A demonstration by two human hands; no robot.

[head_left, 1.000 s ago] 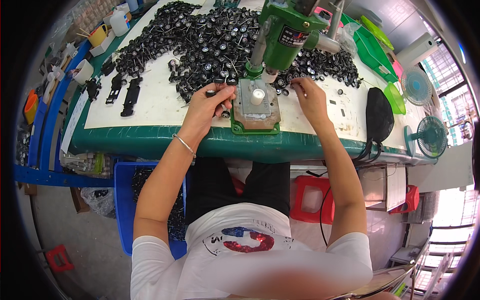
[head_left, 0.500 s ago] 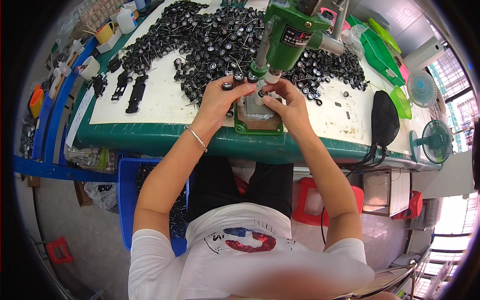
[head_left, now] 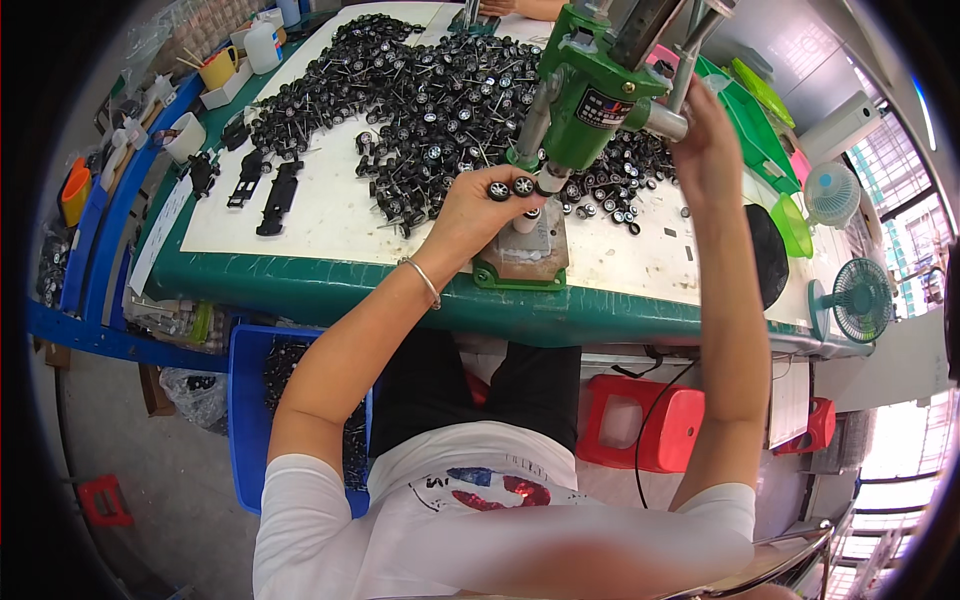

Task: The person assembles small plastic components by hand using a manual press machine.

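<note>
Below the front edge of the bench (head_left: 310, 275), a blue tub (head_left: 250, 420) is set on the left and a red stool (head_left: 665, 430) on the right. The green press (head_left: 570, 130) is mounted near the middle of the front edge, with its base close to that edge. A white post (head_left: 523, 222) is fixed upright on the base.

Small black wheels (head_left: 498, 190) with silver hubs are held in the left grip (head_left: 470, 215), which is closed narrowly on them between thumb and fingers. These wheels are located beside the post, close to the white ram tip (head_left: 550, 182). A further wheel (head_left: 532, 212) is seen at the top of the post; whether it is fully seated cannot be told.

The right grip (head_left: 706, 130) is raised beside the press lever (head_left: 686, 75); it is blurred, and whether it is closed around the lever cannot be told.

Toward the left edge, black chassis (head_left: 279, 200) are laid side by side. A black cloth (head_left: 768, 255) is placed by the front right corner. A green tray (head_left: 775, 150) is placed along the right edge. The wheel pile (head_left: 440, 90) is spread from the middle toward the far edge, where another person's hand (head_left: 500, 6) is partly visible.
</note>
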